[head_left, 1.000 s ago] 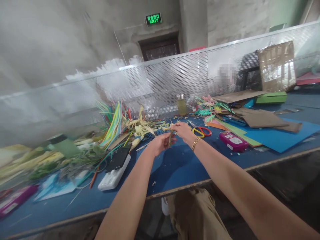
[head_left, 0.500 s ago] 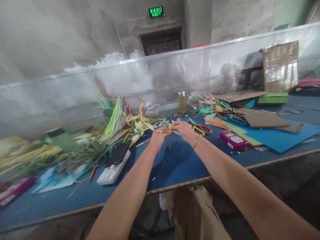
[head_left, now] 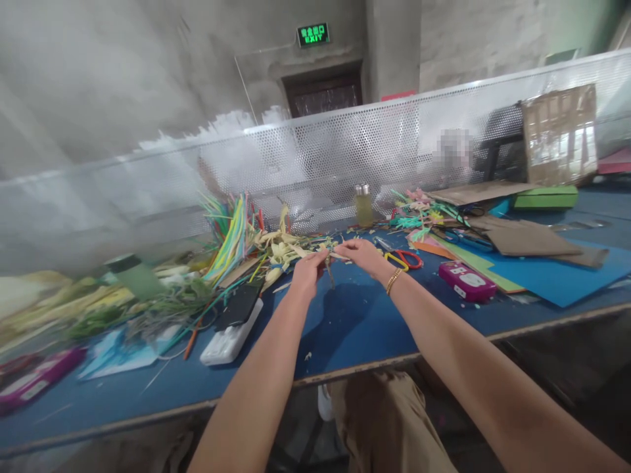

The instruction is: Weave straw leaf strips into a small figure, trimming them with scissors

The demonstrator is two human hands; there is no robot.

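- The left hand (head_left: 306, 272) and right hand (head_left: 362, 252) meet over the blue table (head_left: 355, 322), each with its fingertips pinched on a pale strip (head_left: 333, 256).
- The pale strip is thin, flat and straw-yellow, like dried leaf. It is held just above the matte, felt-like top, towards the far middle of the table.
- Its long axis runs left to right between the two pinches, and a darker, thinner tail hangs from it towards the near edge.
- A gold bracelet (head_left: 393, 280) of small links circles the right wrist.
- Just left lies a loose heap of curled leaf strips (head_left: 280, 249), and further left a fan of glossy coloured strips (head_left: 229, 233).
- Right of the hands lie scissors (head_left: 401, 259) with red and yellow loop handles, then a rounded pink case (head_left: 466, 280).
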